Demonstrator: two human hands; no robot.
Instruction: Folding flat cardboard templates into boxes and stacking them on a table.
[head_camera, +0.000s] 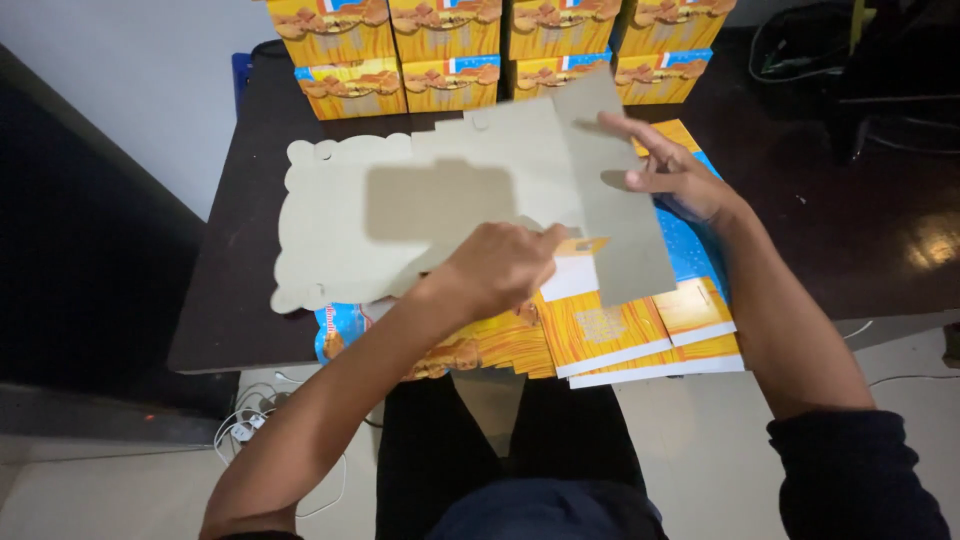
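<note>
You have yellow-and-blue folded boxes (480, 50) stacked along the worktop's (860, 230) far edge; flat grey-backed carton (430, 200) over printed flat cartons (620, 330) at its near edge.

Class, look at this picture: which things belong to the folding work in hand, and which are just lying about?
In the work:
flat grey carton blank, gripped by left hand and right hand
stack of printed flat cartons
folded yellow boxes

Lying about:
white cable on the floor
dark bag on the table

- We note a dark brown bench (800, 240), its glossy top catching a light glare at the right.
- We see a pale grey wall (150, 90) behind it at left.
- We list a light tiled floor (700, 450) below, with white cables (245, 425) lying on it.
</note>
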